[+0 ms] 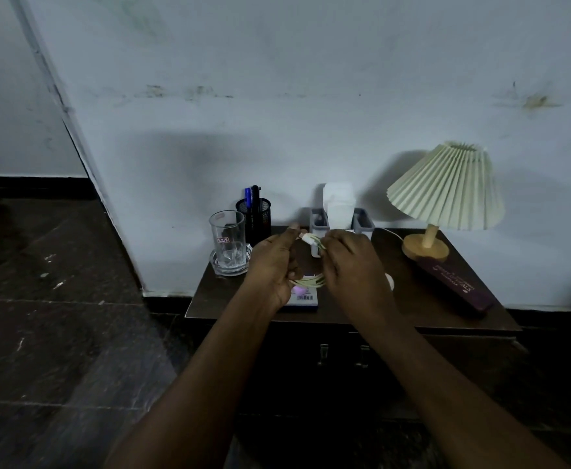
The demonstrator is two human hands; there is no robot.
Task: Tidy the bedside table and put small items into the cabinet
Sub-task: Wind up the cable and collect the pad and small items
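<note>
Pale coiled cable (311,281) with white plug, above the dark bedside table (362,308).

A single wide-angle camera is riding on the person's head, looking forward and down from standing height. It is facing the wall (277,79) squarely, with the dark surface (362,309) sitting near the middle of the frame. Both forearms are reaching in from the bottom edge, close to the lens. The floor (57,316) is filling the left side.
</note>
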